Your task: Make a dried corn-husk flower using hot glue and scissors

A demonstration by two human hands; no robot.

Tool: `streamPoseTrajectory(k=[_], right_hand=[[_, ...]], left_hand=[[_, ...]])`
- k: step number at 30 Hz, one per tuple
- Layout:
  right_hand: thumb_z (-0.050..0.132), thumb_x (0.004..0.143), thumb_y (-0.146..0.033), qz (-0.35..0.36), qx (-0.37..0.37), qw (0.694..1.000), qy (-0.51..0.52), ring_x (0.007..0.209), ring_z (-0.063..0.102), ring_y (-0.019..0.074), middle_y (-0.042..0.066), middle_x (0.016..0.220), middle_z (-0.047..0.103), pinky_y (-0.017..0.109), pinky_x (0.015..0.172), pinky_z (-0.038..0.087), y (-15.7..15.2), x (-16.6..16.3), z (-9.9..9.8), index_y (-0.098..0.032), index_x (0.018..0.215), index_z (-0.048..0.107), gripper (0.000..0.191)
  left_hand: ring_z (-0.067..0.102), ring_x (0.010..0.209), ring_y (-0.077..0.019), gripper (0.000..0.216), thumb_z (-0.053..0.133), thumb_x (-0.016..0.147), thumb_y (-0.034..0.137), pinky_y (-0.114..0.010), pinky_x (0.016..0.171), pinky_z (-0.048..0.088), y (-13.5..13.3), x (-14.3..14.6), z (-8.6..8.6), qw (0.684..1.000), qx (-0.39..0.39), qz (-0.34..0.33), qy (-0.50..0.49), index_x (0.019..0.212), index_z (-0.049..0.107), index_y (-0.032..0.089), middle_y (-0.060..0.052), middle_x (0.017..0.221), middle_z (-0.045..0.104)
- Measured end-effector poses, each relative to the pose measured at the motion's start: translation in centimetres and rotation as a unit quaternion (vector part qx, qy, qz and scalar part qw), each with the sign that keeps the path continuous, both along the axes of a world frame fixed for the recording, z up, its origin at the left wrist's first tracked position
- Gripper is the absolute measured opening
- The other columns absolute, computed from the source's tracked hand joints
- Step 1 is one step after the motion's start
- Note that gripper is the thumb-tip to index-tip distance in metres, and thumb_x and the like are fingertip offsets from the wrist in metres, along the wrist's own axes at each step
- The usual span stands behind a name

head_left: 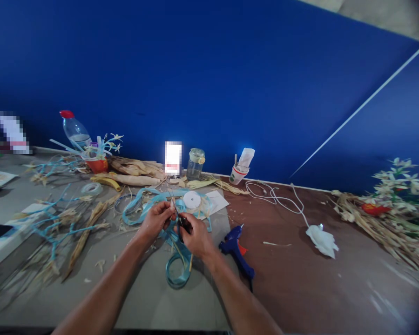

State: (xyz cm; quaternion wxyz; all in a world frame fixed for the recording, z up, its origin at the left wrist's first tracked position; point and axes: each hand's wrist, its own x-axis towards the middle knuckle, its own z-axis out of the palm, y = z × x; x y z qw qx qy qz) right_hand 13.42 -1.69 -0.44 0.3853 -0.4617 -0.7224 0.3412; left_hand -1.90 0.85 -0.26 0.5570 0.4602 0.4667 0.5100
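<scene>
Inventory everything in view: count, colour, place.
Scissors: 1, dark, in right hand
Ribbon: uncountable, light blue, around hands
Spool: 1, white, beyond hands
Glue gun: 1, blue, centre-right
Jar: 1, clear, by wall
Cup: 1, white, by wall
Bottle: 1, clear, back left
Tub: 1, red, before bottle
Husks: many, tan, left
Sprigs: several, light blue, left
Flowers: many, white, far right
Table: 1, grey and brown, below
Left hand: 1, bare, centre
Right hand: 1, bare, centre
</scene>
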Motion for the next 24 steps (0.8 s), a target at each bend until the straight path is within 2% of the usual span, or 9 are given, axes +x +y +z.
streamPoseTrajectory(k=[7,16,24], right_hand=[[0.056,0.076,-0.021,0.005,0.002,1.000,0.006,0.071,0.062,0.0154,0.003,0.085,0.069,0.025,0.068,0.047,0.0,-0.1,-0.5,-0.019,0.104,0.062,0.028],[0.056,0.076,-0.020,0.007,-0.015,0.999,0.035,0.071,0.063,0.0161,0.003,0.082,0.069,0.026,0.068,0.050,0.3,-0.1,-1.0,-0.019,0.105,0.062,0.029],[0.059,0.075,-0.025,-0.007,-0.071,0.990,0.125,0.066,0.061,0.0140,0.002,0.076,0.066,0.023,0.060,0.049,0.6,0.0,-1.7,-0.019,0.102,0.061,0.027]], left_hand=[[0.035,0.035,-0.0028,0.034,0.066,0.068,0.046,-0.016,0.036,0.022,0.1,-0.1,-0.1,1.000,-0.008,-0.007,-0.008,0.068,0.051,0.016,0.005,0.051,0.054],[0.035,0.037,-0.0029,0.033,0.069,0.068,0.044,-0.017,0.038,0.022,0.1,0.0,-0.3,0.999,-0.012,0.001,-0.039,0.067,0.052,0.015,0.005,0.050,0.054],[0.050,0.047,-0.0084,0.031,0.070,0.067,0.044,-0.016,0.038,0.022,0.1,-0.1,-0.3,0.998,-0.016,0.022,-0.061,0.070,0.056,0.016,0.005,0.048,0.050]])
